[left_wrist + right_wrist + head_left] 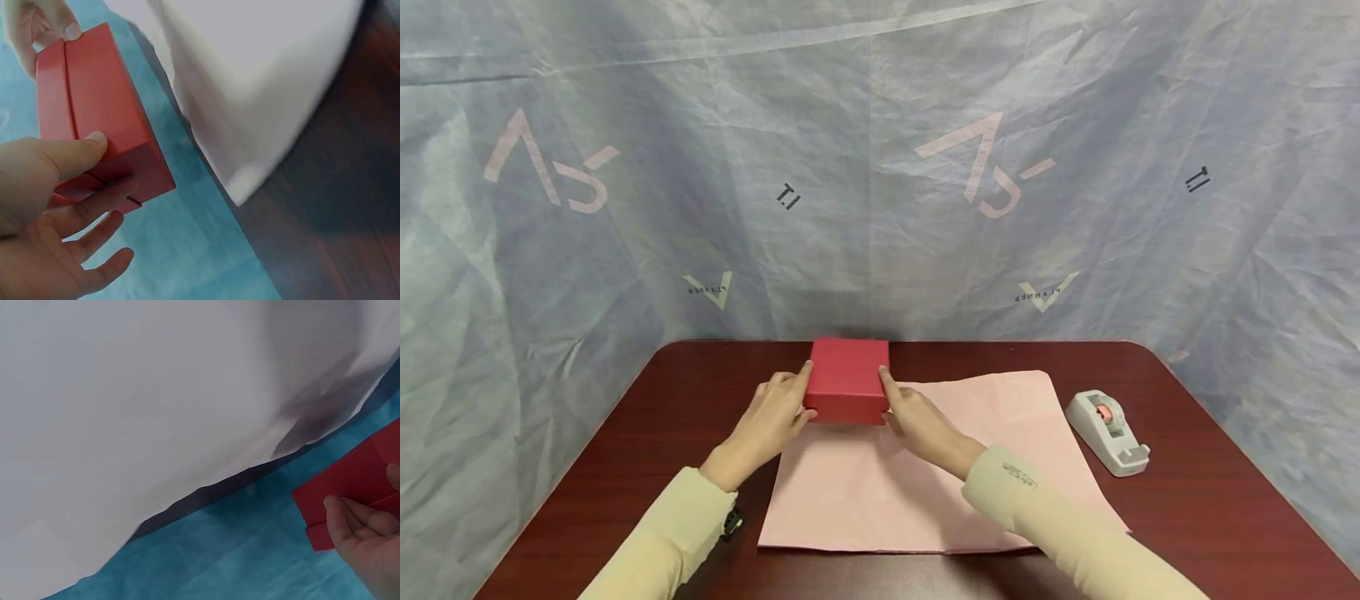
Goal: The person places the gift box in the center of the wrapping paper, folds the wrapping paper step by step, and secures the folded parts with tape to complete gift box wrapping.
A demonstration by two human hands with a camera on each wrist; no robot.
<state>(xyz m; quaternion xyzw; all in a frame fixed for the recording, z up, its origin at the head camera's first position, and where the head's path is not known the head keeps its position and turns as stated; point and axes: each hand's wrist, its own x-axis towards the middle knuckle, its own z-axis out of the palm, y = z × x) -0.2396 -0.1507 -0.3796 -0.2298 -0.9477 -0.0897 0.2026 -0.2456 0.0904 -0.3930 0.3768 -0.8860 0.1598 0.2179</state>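
Observation:
Between both hands is a red lidded box (pixel 848 371), held over the far edge of a pink sheet of paper (pixel 955 500). My left hand (pixel 769 419) grips its left side; in the left wrist view the thumb (pixel 78 154) presses one face and the index finger is bent against another, with the other fingers spread. On the right side, my right hand (pixel 922 423) grips the box, its fingertips on the red surface in the right wrist view (pixel 365 531). A seam between lid and base shows along the box (pixel 94 94).
A white tape dispenser (pixel 1107 433) with a roll in it stands on the dark red table (pixel 647 475), right of the paper. A grey printed cloth (pixel 865 167) hangs behind the table. A dark wrist strap (pixel 732 523) shows below the left sleeve.

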